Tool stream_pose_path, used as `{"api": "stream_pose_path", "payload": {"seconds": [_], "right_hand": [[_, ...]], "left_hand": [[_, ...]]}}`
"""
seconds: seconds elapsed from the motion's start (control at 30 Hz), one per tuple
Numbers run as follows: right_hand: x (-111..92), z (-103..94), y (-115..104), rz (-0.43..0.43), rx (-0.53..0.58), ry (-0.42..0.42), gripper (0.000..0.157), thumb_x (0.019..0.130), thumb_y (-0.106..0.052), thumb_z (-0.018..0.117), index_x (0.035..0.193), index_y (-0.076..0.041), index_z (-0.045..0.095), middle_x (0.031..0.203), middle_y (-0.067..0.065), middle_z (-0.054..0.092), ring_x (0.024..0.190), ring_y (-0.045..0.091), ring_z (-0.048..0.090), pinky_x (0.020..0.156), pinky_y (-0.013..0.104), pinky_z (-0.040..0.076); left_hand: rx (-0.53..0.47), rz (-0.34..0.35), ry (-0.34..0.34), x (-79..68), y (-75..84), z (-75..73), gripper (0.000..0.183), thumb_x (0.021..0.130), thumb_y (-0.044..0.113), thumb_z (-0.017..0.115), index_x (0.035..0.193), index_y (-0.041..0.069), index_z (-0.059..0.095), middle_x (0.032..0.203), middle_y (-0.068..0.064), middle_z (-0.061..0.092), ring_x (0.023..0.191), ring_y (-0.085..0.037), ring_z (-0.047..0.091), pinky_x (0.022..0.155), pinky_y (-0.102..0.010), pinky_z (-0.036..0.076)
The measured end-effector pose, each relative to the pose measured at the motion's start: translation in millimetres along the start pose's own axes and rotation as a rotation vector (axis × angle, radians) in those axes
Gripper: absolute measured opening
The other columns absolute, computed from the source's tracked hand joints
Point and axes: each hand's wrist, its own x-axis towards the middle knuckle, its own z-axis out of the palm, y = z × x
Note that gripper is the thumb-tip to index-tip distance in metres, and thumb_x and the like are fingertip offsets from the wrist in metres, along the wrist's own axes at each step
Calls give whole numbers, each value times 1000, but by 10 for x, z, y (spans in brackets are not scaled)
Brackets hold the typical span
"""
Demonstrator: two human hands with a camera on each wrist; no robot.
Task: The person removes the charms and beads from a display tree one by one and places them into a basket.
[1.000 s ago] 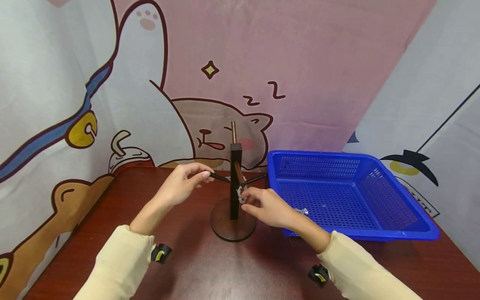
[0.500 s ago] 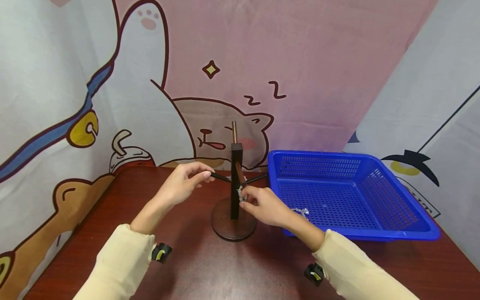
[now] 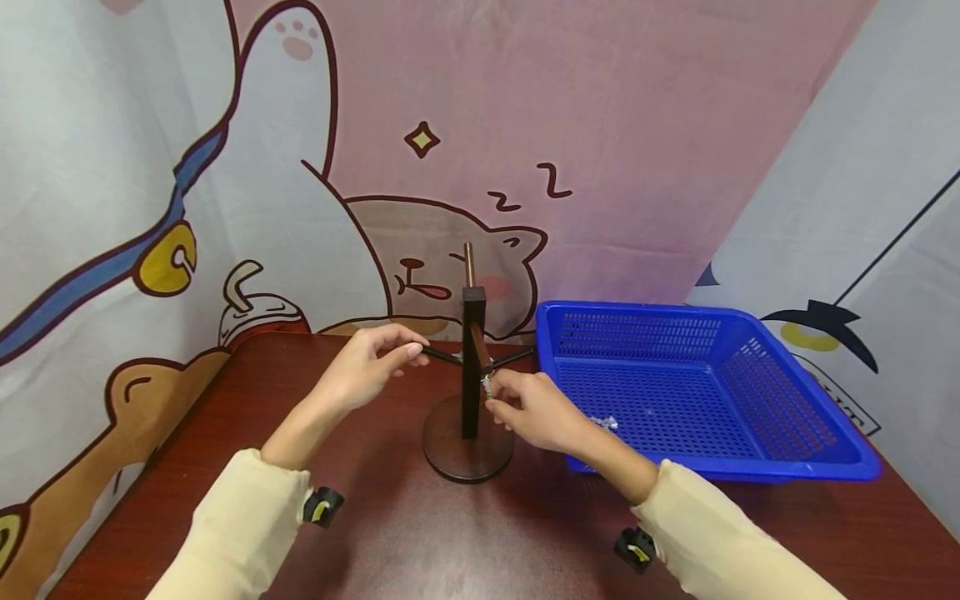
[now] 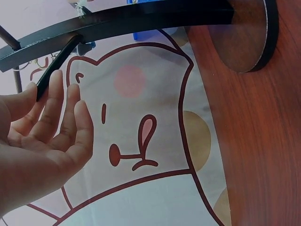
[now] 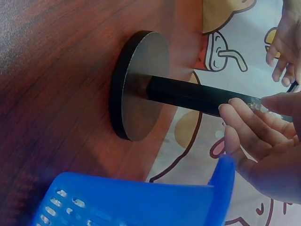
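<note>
In the head view a dark wooden stand (image 3: 472, 367) rises from a round base (image 3: 453, 462), with several pegs sticking out. My left hand (image 3: 367, 367) pinches the tip of the left peg (image 4: 59, 63) between thumb and index finger, the other fingers loosely bent. At the tip of the front peg (image 3: 480, 346), my right hand (image 3: 536, 412) pinches a small silvery bracelet (image 3: 487, 387); its beads glint by the thumb in the right wrist view. The fingers partly hide it. In the left wrist view a small grey-blue piece (image 4: 84, 48) hangs at the stand behind the left peg.
A blue plastic basket (image 3: 705, 468) stands to the right, close beside my right forearm. Inside, at its near left, lies another silvery strand (image 3: 603, 423). The reddish-brown table (image 3: 390, 533) ends at a cartoon-printed cloth (image 3: 637, 167) behind.
My right hand shifts slightly left, then back right, with the bracelet. The loop, hanging in plain sight earlier, now shows narrower at the front peg's tip. My left hand stays put.
</note>
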Motion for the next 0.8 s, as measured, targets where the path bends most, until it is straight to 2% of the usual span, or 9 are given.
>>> {"api": "stream_pose_path", "payload": {"seconds": [0.2, 0.37, 0.5, 0.63, 0.8], "right_hand": [[-13, -60, -23, 1, 14, -3, 9, 85, -1, 58, 79, -7, 55, 63, 1, 62, 56, 18, 61, 48, 21, 44], [-16, -114, -49, 22, 13, -8, 6, 85, -1, 58, 81, -5, 57, 63, -4, 61, 55, 11, 59, 49, 21, 45], [-19, -167, -66, 34, 23, -10, 4, 86, 0, 58, 82, -3, 58, 64, -4, 61, 55, 5, 57, 50, 22, 47], [-19, -222, -78, 31, 19, 1, 6, 85, 1, 57, 81, -3, 58, 63, -3, 62, 56, 7, 58, 50, 22, 46], [-27, -290, -90, 38, -5, 18, 5, 86, -1, 57, 81, -5, 58, 63, -5, 61, 57, 11, 59, 50, 23, 44]], "left_hand": [[6, 10, 1, 3, 2, 0, 17, 93, 8, 52, 101, -2, 63, 83, -8, 67, 83, -19, 61, 73, -36, 50], [12, 9, 3, 0, 0, -2, 16, 93, 8, 53, 101, -2, 63, 83, -7, 67, 82, -19, 61, 72, -36, 50], [14, 6, 3, -2, 4, -5, 16, 93, 8, 53, 100, -2, 63, 83, -8, 67, 82, -18, 61, 72, -35, 49], [15, 12, 3, -1, 4, -6, 16, 93, 7, 53, 100, -2, 63, 84, -13, 67, 80, -18, 61, 72, -38, 49], [15, 17, 4, -1, 0, -7, 16, 92, 8, 53, 100, -2, 63, 84, -12, 67, 80, -18, 61, 73, -40, 49]]}}
